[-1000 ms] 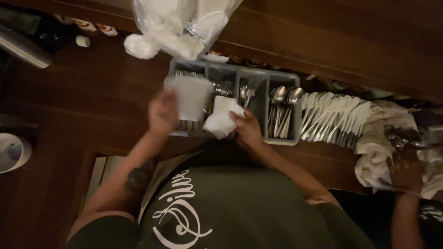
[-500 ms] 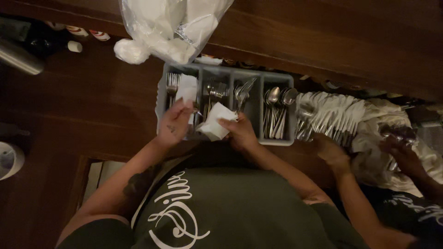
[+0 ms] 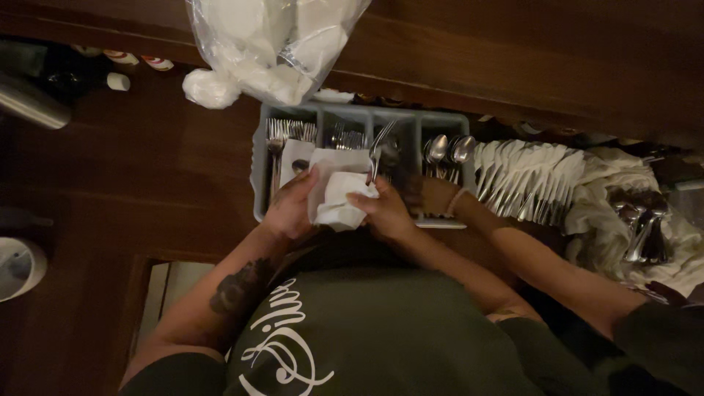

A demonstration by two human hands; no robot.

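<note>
— Holding what, over that grey cutlery tray (image 3: 258,192)?

— Right hand (image 3: 386,213) pinches a white cloth napkin (image 3: 339,207) around a fork (image 3: 378,150), tines up over the middle compartment. Left hand (image 3: 292,207) curls around the napkin's other edge, fingers pressed on it.

— Around them?

— A co-worker's hand (image 3: 429,196) reaches into the spoon compartment; folded napkins (image 3: 528,176) lie fanned on the dark wooden worktop (image 3: 147,169); a clear plastic bag (image 3: 271,44) sits above.
</note>
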